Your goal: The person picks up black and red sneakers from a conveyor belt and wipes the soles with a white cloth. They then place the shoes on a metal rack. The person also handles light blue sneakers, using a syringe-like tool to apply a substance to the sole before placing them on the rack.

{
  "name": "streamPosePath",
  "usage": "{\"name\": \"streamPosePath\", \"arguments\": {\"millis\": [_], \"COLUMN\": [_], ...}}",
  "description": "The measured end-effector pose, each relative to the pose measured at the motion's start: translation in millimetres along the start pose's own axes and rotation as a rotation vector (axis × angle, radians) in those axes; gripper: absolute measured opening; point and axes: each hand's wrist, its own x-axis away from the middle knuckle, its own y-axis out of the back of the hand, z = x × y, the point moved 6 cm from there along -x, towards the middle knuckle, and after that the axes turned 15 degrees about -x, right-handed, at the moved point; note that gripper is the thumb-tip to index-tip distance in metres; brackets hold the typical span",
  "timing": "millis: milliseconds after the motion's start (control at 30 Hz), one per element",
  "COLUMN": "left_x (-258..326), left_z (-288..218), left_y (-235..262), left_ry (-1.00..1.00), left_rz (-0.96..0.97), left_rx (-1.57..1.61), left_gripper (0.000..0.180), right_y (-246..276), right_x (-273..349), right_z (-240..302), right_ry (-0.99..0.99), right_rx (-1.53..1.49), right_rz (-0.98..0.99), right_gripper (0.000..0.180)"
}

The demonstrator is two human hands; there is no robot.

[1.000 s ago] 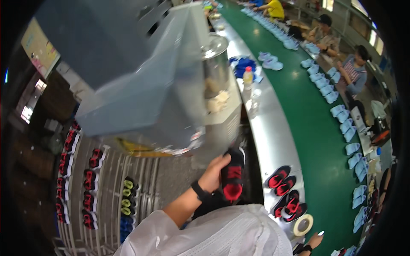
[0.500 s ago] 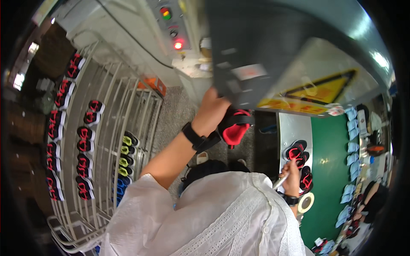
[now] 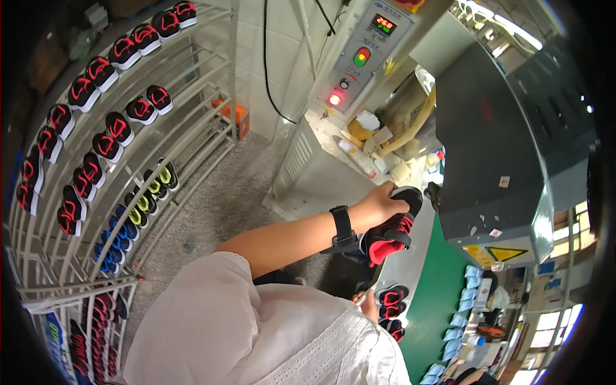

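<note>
My left hand (image 3: 380,208), a black band on its wrist, is closed around the toe part of a black sneaker (image 3: 388,237). The sneaker has a red lining, red laces and a strap, and its opening points back toward me. It is held in the air beside the dark grey machine hood (image 3: 494,154). Lower down, my right hand (image 3: 368,307) is partly hidden by my white sleeve. Its fingers are closed on a slender pale tool (image 3: 362,298). Right beside that hand, several black and red sneakers (image 3: 392,295) rest on the metal ledge.
A green belt (image 3: 427,289) runs along the ledge, with light blue pieces (image 3: 459,319) lined up on its far side. To the left stands a metal rack (image 3: 186,122) of sneakers. A control panel (image 3: 353,58) with lit lamps rises ahead, above a cluttered machine shelf (image 3: 366,151).
My view has swung, bringing the control panel and more of the rack into sight. The left hand, still gripping the sneaker, now shows fully beside the hood that partly covered it.
</note>
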Motion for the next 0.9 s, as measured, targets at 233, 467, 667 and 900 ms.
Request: {"name": "streamPosePath", "arguments": {"millis": [233,467,667,900], "left_x": [1,12,16,15], "left_z": [8,-2,0,14], "left_y": [-22,-27,-4,9], "left_ry": [0.053,0.004,-0.152,-0.001], "left_rz": [0.145,0.145,0.032,-0.047], "left_rx": [0.194,0.308,-0.092,0.063], "left_gripper": [0.037,0.037,0.035,0.028], "right_y": [-2,-9,-13,-14], "right_x": [7,9,-5,-6], "right_z": [4,13,19,24], "right_ry": [-0.012,0.126,0.198,0.196], "right_rx": [0.027,0.053,0.056,-0.039], "right_rz": [-0.095,-0.087,-0.109,-0.088], "right_gripper": [0.034,0.032,0.028,0.027]}}
